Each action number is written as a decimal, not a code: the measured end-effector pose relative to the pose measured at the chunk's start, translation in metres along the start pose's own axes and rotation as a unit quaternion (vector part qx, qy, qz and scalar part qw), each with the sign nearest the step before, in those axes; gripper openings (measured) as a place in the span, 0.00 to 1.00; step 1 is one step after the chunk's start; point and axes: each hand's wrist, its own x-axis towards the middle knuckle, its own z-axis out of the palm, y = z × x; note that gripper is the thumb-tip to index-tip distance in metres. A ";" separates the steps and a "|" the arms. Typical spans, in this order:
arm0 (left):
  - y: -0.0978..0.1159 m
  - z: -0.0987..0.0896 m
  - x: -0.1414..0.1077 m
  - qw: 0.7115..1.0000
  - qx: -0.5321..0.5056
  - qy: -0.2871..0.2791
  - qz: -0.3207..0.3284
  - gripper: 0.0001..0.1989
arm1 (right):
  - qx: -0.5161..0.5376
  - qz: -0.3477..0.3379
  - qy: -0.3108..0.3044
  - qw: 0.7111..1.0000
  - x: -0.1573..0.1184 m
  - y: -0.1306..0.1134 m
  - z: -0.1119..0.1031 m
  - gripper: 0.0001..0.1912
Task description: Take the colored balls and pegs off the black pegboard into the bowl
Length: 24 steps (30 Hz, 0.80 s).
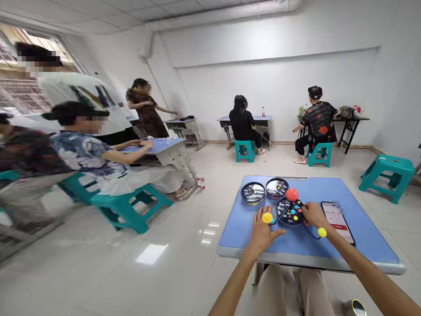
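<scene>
Looks light (with thin, probably bendy wires (pixel 282 215)); best to grip model (pixel 289 212) by rim (pixel 289 225). Lies lower right, between left hand (pixel 263 232), spread wide, and right hand (pixel 313 215), narrowed, hold unclear.

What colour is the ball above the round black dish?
Red, clearest in the head view.

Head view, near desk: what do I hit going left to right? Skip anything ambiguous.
Left round black dish → middle round black dish → round black dish with coloured balls → right hand → smartphone.
</scene>
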 end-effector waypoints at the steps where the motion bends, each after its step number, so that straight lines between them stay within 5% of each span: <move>1: 0.004 0.004 0.003 1.000 0.010 0.012 -0.003 0.51 | -0.009 0.005 0.009 1.000 0.001 0.001 -0.002 0.19; 9: 0.018 0.026 0.009 0.999 -0.009 0.046 -0.026 0.56 | -0.058 0.002 0.022 0.998 -0.004 -0.006 -0.007 0.17; 16: 0.018 0.006 0.005 0.968 -0.244 0.039 -0.031 0.55 | -0.044 -0.021 0.005 0.999 -0.019 -0.007 -0.003 0.18; 19: 0.025 -0.008 0.004 0.909 -0.415 0.013 -0.031 0.54 | -0.035 -0.036 0.006 0.999 -0.026 -0.009 -0.007 0.18; 22: 0.033 -0.017 -0.002 0.809 -0.587 -0.023 -0.026 0.51 | 0.000 -0.048 0.026 0.999 -0.037 -0.017 -0.015 0.17; 24: 0.038 -0.017 -0.008 0.741 -0.670 0.003 -0.042 0.50 | 0.031 -0.055 0.036 0.997 -0.045 -0.026 -0.020 0.17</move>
